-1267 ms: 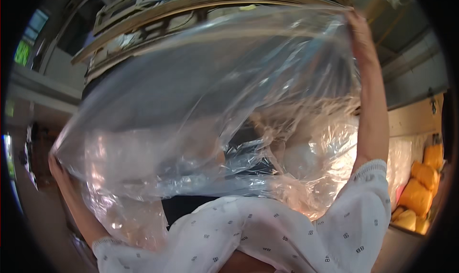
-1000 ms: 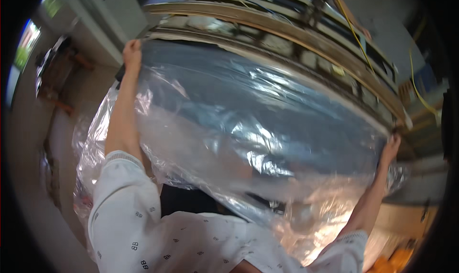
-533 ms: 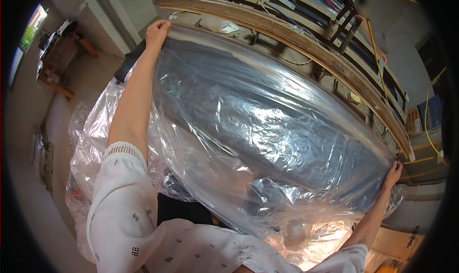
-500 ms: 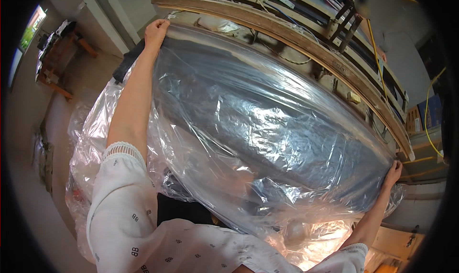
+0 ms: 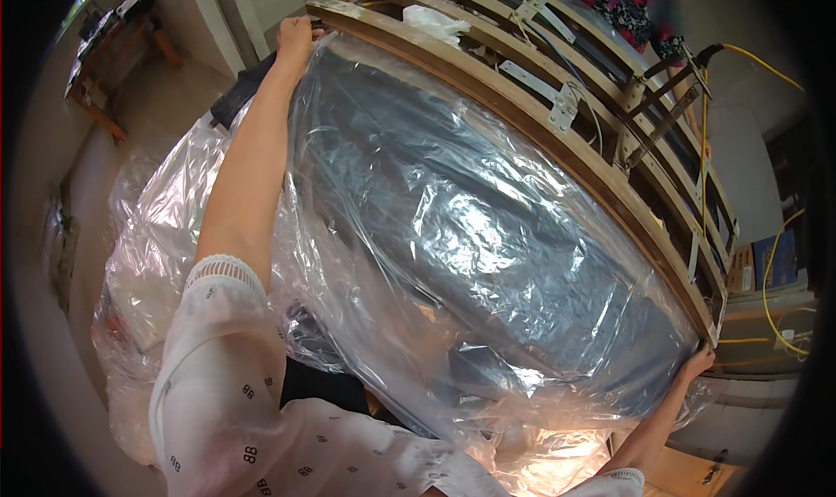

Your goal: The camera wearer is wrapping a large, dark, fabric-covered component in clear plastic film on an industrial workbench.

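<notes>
A wide clear plastic sheet [image 5: 470,227] is stretched taut between my hands, over a dark blue-grey surface. My left hand [image 5: 299,37] is closed on the sheet's far left corner, beside the end of a wooden slatted frame [image 5: 522,88]. At the sheet's right end my right hand [image 5: 698,359] has its fingers closed at the edge, next to the frame's lower right end. The long wooden edge of the frame runs along the sheet's far edge, from one hand to the other. What each fingertip pinches is partly hidden.
Crumpled plastic [image 5: 165,227] hangs at the left. Metal brackets [image 5: 564,105] and a dark metal mechanism [image 5: 653,114] sit on the frame. A yellow cable [image 5: 704,149] hangs over it. A person in floral clothing [image 5: 614,5] stands beyond. A wooden table [image 5: 109,62] stands far left.
The frame's wooden edge now lies against the sheet's far edge, covering the gap with wires seen before. My right hand appears lower and further left, my left slightly higher.
</notes>
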Tool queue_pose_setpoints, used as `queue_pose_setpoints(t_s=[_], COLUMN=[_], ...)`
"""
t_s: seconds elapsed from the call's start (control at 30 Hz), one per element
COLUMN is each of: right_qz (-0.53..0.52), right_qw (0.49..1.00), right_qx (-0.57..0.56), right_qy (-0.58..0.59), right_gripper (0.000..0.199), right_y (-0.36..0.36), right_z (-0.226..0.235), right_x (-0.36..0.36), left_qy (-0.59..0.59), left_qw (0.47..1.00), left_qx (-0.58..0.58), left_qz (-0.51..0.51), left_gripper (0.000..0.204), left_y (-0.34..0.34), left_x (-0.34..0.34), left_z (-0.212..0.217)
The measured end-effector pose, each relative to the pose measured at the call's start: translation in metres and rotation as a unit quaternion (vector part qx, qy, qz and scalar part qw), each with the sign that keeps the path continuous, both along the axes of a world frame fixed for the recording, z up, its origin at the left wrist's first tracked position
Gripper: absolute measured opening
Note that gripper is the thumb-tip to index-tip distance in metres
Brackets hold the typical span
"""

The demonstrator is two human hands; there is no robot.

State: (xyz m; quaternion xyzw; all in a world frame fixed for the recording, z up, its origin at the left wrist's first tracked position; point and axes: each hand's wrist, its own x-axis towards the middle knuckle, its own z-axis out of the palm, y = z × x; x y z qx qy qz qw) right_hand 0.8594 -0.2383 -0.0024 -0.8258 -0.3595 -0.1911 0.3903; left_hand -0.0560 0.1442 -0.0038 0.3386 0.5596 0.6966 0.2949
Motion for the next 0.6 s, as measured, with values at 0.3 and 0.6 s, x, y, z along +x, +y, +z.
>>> queue_pose_setpoints(t_s=[0.3, 0.6], right_qz=[-0.093, 0.051], right_qw=[0.959, 0.963], right_qx=[-0.205, -0.182], right_qy=[-0.175, -0.193], right_gripper=[0.036, 0.027], right_y=[-0.004, -0.096], right_z=[0.018, 0.017], right_x=[-0.036, -0.175], left_qy=[0.365, 0.680], left_qw=[0.894, 0.702], left_qx=[-0.151, -0.205], left_qz=[-0.210, 0.047], left_gripper=[0.055, 0.055], left_y=[0.003, -0.010], left_x=[-0.026, -0.282], left_z=[-0.018, 0.077])
